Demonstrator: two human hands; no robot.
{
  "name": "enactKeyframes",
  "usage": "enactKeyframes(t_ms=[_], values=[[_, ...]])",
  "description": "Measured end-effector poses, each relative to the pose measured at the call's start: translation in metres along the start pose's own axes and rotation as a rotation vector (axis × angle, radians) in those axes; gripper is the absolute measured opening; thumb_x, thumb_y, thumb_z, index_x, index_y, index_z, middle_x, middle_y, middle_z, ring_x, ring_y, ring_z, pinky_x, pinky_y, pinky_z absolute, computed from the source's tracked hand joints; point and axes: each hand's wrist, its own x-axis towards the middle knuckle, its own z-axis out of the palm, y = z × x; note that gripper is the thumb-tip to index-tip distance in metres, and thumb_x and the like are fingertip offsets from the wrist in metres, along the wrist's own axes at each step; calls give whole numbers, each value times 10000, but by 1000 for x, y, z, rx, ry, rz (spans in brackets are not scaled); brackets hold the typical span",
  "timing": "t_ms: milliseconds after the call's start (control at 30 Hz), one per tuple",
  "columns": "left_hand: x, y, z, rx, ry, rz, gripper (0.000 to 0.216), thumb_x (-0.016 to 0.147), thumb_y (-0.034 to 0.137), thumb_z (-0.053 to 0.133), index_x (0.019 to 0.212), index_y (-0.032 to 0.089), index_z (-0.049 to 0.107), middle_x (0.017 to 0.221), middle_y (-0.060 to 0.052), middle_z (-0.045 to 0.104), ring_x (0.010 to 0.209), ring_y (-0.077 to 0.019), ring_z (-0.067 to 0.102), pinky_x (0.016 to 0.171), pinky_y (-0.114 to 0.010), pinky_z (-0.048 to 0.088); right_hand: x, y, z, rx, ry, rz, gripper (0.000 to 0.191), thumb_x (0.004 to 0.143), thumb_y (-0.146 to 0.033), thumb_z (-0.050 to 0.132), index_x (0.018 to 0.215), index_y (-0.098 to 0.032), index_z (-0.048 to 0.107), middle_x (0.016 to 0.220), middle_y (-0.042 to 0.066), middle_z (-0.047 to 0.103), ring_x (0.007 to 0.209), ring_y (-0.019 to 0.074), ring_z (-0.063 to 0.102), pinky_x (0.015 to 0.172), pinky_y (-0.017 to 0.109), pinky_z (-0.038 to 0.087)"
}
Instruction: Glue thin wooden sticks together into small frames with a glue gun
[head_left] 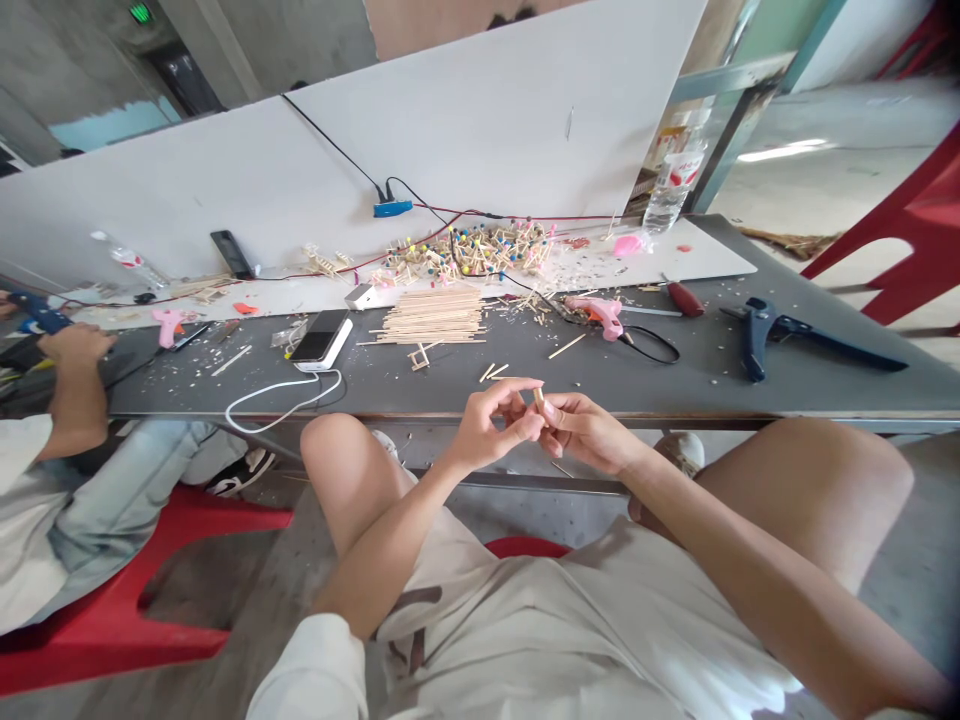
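My left hand (491, 425) and my right hand (589, 432) meet in front of the grey table (825, 395), above my knees. Both pinch a short piece of wooden stick (538, 397) between their fingertips. A stack of long wooden sticks (435, 315) lies on the table just beyond my hands, with a small stick frame (420, 357) in front of it. Loose short sticks (493, 371) lie close to my hands. A pile of finished stick pieces with coloured beads (472, 250) sits further back.
A pink glue gun (600, 315), a red-handled tool (684, 298) and a dark blue clamp tool (780, 330) lie on the right. A phone on a white power bank (321, 340) lies on the left. Another person's arm (75, 385) rests at the far left. Red chairs (900, 240) stand around.
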Motion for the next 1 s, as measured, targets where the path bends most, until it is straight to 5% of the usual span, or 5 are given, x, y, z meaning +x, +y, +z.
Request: enactKeyframes(t_ms=[300,467,1000], values=[[0,-7,-3,358,-36,72,675,811,472,798,1391,193,593,755,11,659,631,-107,581,616,-216,498,1,5,-7,-29,116,2,376,862,-522,777,956,-160,805,906,96,726,628,115,535,543,254,431],[-1,-15,0,536,9,132,584,873,463,731,1386,209,614,811,-23,726,633,-121,629,655,-233,523,1,1,-4,-44,104,-1,363,878,-519,758,898,-158,793,835,66,680,611,105,481,544,251,408],[0,-22,1,684,14,184,574,918,510,668,1394,197,602,798,-24,743,610,-122,644,644,-228,515,2,-3,-6,-64,155,-21,352,870,-500,768,821,-153,746,808,46,647,633,105,477,552,254,375]])
